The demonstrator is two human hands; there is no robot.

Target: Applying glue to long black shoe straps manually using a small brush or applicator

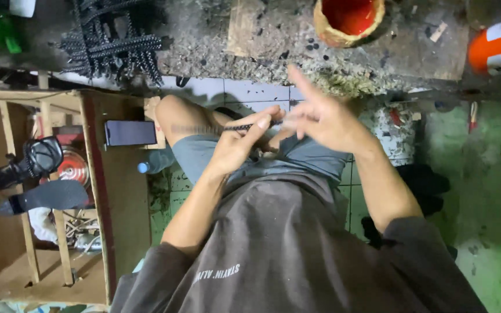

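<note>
My left hand point(240, 141) pinches a thin dark braided strip point(244, 126) that runs out to the left over my bare knee point(175, 116). Its left part is blurred. My right hand point(319, 113) is beside it, touching the strip's right end, with the index finger sticking up and the other fingers curled; the hand is blurred by motion. Both hands hover over my lap, above grey shorts point(297, 162) and a dark brown shirt point(285, 243).
A pile of similar black braided strips point(114, 46) lies at the top left. A red bowl point(349, 20) sits on the dirty bench ahead, an orange-white container point(500, 46) at right. A wooden shelf point(97, 191) at left holds a phone point(130, 132) and black sandals point(36, 174).
</note>
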